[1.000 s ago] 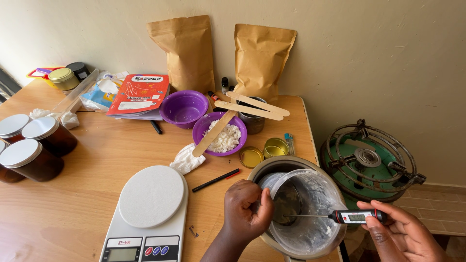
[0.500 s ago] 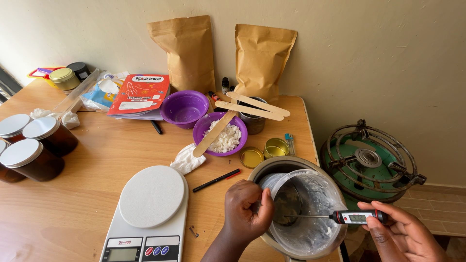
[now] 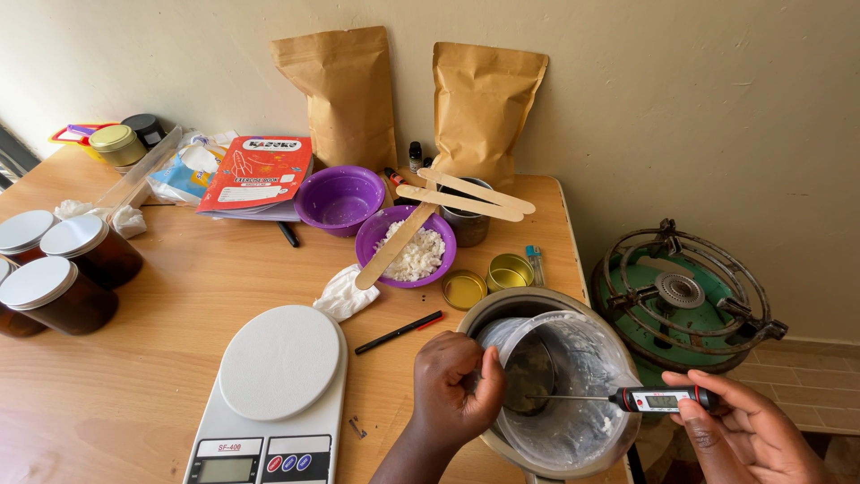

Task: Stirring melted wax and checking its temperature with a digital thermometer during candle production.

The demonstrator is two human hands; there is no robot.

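My left hand point(image 3: 455, 387) grips the rim of a clear plastic jug point(image 3: 573, 394) that stands inside a metal pot point(image 3: 502, 309) at the table's front right corner. The jug holds a dark liquid, and its walls are smeared white. A digital probe thermometer point(image 3: 649, 398) is held in my right hand point(image 3: 743, 432) by its black handle. The thermometer's thin metal probe reaches left into the jug, its tip over the liquid.
A white kitchen scale point(image 3: 273, 385) sits left of the pot. Behind are a black pen point(image 3: 399, 332), a crumpled tissue point(image 3: 345, 294), small gold tins point(image 3: 509, 271), two purple bowls point(image 3: 340, 199), wooden sticks point(image 3: 461, 199), paper pouches point(image 3: 484, 99) and brown jars point(image 3: 63, 287). A green gas burner point(image 3: 685, 296) stands right of the table.
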